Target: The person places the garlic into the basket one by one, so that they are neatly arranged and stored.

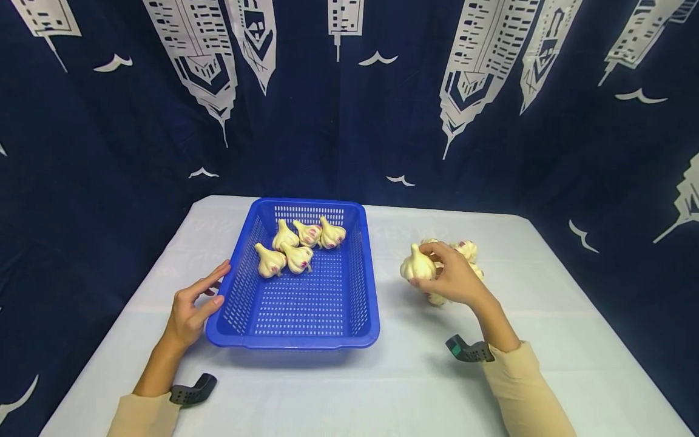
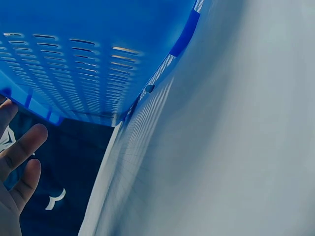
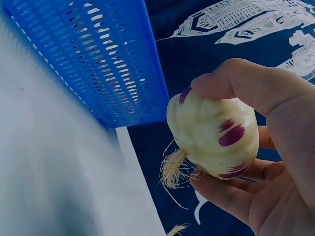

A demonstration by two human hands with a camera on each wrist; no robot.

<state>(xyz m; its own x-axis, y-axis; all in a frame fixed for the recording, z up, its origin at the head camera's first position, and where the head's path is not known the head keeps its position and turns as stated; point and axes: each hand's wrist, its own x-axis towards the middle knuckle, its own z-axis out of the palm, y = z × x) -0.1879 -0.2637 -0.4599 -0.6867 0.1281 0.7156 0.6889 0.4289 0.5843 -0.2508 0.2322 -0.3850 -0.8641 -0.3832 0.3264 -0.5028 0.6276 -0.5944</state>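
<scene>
My right hand [image 1: 455,276] grips a garlic bulb [image 1: 417,264] between thumb and fingers, to the right of the blue basket [image 1: 333,344]. In the right wrist view the garlic bulb [image 3: 216,137] shows purple streaks and stringy roots. Several more garlic bulbs [image 1: 465,249] lie behind and under that hand, partly hidden by it. My left hand [image 1: 188,312] rests at the left rim of the basket, its fingers spread and fairly straight. Several garlic bulbs [image 1: 271,262] sit at the far end inside the basket.
A white cloth [image 1: 349,394] covers the table, whose far edge meets a dark blue curtain [image 1: 338,139] with white building prints. Dark bands [image 1: 193,389] circle both wrists below the hands.
</scene>
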